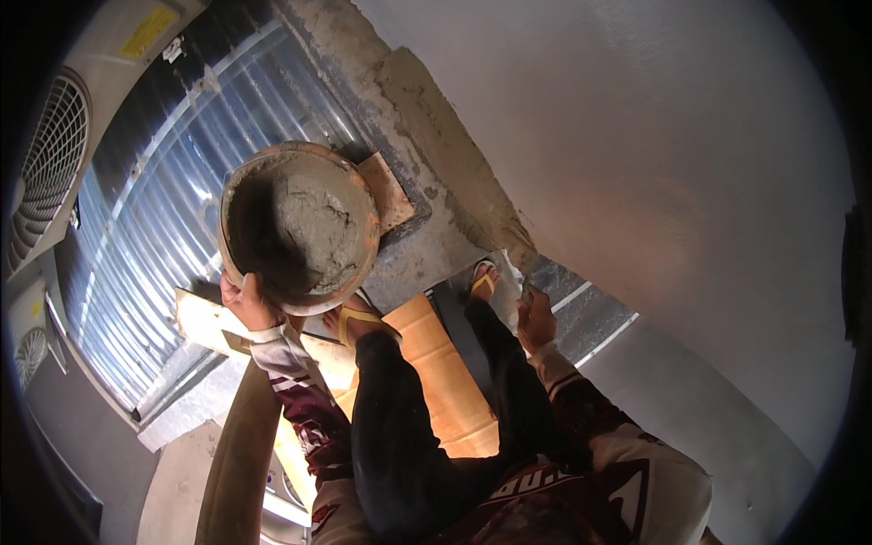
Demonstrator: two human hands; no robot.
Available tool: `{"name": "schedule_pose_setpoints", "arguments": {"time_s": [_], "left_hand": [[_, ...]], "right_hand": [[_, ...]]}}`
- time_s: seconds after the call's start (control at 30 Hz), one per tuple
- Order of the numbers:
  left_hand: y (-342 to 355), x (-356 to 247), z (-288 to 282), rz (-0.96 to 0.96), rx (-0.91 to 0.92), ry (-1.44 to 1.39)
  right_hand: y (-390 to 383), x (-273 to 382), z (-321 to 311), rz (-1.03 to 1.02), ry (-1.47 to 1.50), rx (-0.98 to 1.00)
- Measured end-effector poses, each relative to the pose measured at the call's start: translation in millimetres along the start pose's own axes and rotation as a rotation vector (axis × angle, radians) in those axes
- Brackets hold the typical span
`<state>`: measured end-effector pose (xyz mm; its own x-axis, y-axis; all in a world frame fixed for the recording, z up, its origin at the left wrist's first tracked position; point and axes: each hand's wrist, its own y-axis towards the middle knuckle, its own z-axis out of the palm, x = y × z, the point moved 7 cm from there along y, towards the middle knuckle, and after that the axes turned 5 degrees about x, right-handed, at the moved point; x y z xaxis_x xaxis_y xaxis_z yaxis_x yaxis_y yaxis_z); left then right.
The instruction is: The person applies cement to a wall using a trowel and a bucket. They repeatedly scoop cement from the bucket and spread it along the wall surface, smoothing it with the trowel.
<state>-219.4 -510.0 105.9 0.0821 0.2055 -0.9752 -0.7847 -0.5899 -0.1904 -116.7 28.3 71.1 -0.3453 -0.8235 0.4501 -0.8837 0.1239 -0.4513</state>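
My left hand [250, 304] grips the near rim of a round, mortar-caked bucket [227, 241]. Wet grey mortar [313, 227] fills part of it, heaped toward the right side. Down by my right foot, my right hand [538, 320] is closed on what looks like a trowel [510, 275]; its pale, mortar-smeared blade shows, while the handle is mostly hidden by the fingers. That blade is close to the near end of a strip of damp brown mortar [445, 136], which runs along the foot of the smooth wall.
Ridged metal sheeting [182, 182] lies left of the bucket. Fan units [50, 163] line the far left. A smooth grey wall [654, 154] rises on the right. Wooden boards [445, 372] lie beneath me; a small board [389, 193] sticks out beside the bucket. My feet wear yellow-strapped sandals [359, 318].
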Motion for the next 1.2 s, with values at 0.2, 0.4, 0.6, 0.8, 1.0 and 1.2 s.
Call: {"name": "schedule_pose_setpoints", "arguments": {"time_s": [0.2,0.4,0.6,0.8,1.0,1.2], "left_hand": [[-1.3,-5.7,6.2,0.015,-0.025,-0.028],[-1.0,-4.7,5.2,-0.008,-0.028,-0.027],[-1.3,-2.1,4.4,-0.014,-0.039,-0.048],[0.8,3.8,-4.5,-0.004,-0.015,-0.036],[0.0,1.3,-1.1,0.008,-0.015,-0.058],[3.1,8.7,-11.1,0.003,0.004,-0.037]], "right_hand": [[-30.2,3.6,-7.0,-0.054,-0.028,0.053],[14.7,81.5,41.1,-0.251,0.023,-0.014],[75.0,138.8,69.1,-0.159,0.205,-0.045],[81.8,123.4,64.6,-0.054,0.218,-0.098],[48.3,63.4,71.0,-0.015,0.083,-0.154],[21.2,17.4,55.3,0.006,0.134,-0.113]]}}
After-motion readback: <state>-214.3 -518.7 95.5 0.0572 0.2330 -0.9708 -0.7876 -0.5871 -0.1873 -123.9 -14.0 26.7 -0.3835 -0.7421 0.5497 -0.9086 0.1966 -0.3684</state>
